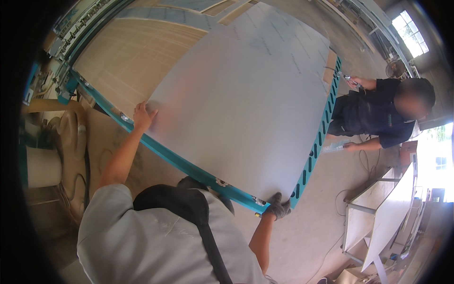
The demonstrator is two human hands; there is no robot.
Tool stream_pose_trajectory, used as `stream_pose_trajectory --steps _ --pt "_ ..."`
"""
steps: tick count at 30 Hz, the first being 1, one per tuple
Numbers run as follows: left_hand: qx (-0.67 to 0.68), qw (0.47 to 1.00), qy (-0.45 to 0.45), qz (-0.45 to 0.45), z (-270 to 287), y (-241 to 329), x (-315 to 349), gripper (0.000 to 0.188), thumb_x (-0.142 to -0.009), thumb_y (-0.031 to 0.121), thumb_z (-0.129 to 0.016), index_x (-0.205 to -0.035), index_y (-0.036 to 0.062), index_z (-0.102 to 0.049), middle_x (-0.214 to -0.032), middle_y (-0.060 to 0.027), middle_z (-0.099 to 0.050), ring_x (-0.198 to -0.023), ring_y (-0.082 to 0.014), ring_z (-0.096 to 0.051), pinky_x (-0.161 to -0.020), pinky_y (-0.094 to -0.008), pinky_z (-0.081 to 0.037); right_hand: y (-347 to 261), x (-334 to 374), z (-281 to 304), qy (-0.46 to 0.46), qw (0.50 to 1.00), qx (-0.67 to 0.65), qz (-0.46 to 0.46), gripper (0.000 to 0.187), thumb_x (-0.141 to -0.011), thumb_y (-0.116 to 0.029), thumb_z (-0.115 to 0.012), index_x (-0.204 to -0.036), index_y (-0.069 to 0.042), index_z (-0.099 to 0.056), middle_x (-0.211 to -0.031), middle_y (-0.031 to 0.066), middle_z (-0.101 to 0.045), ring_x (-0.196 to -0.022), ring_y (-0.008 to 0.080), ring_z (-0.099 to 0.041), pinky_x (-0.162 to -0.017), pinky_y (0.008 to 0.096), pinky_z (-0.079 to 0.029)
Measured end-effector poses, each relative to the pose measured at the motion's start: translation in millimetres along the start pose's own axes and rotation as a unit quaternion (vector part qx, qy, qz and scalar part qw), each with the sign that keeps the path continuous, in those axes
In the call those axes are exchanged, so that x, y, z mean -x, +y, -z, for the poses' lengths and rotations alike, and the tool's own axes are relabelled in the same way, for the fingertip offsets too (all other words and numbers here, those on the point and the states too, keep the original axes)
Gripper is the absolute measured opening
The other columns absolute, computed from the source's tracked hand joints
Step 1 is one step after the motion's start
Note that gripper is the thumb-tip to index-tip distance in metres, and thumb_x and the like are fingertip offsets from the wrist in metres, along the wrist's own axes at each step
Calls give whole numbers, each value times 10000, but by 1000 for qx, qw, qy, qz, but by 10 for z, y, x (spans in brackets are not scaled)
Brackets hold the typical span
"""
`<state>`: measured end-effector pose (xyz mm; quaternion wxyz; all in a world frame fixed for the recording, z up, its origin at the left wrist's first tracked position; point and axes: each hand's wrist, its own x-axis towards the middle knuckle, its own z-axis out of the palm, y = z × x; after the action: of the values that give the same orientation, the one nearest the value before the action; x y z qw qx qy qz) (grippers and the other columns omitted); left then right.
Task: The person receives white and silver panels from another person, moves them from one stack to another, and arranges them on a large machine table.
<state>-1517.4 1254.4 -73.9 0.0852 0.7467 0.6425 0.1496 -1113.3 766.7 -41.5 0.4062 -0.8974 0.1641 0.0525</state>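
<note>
A large grey film-covered sheet (246,99) lies across the teal-framed machine table (165,160) in front of me. My bare left hand (143,117) grips its near left corner, with the thumb on the top face. At the near right corner my right hand (278,208), in a dark grey glove, is closed round the sheet's edge, thumb on top. The fingers under the sheet are hidden. To the left, a tan wooden board (137,57) lies on the table, partly covered by the sheet.
A slotted teal rail (318,137) runs along the table's right side. Beyond it stands a co-worker (378,109) in dark clothes, holding a tool with a hose. White panels (388,213) lean on a frame at lower right. A bulky hose (71,137) is at left.
</note>
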Motion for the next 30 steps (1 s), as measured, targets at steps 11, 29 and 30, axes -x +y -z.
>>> stream_pose_trajectory --steps 11,29,30 --pt "36 999 -4 -1 -403 -500 -373 783 -741 467 -859 -1320 -2 -621 -1241 -253 -624 -1194 -403 -577 -1023 -470 -474 204 -111 -328 130 987 65 62 512 -899 -324 -721 -1281 5 -628 -1239 221 -546 -1188 399 -531 -1023 476 -460" --pt "56 996 -42 47 -472 -501 -420 869 -737 573 -842 -1323 -31 -624 -1217 -244 -636 -1135 -381 -617 -965 -475 -500 338 -335 -86 2 1000 19 21 597 -886 -373 -745 -1337 -7 -608 -1450 200 -495 -1331 347 -512 -1110 425 -425" --pt "65 996 -37 44 -468 -529 -425 863 -737 567 -845 -1322 -30 -628 -1214 -241 -640 -1133 -378 -619 -965 -474 -500 327 -351 -98 -4 1000 -5 10 593 -887 -363 -749 -1339 -5 -607 -1450 199 -496 -1322 339 -523 -1104 420 -431"
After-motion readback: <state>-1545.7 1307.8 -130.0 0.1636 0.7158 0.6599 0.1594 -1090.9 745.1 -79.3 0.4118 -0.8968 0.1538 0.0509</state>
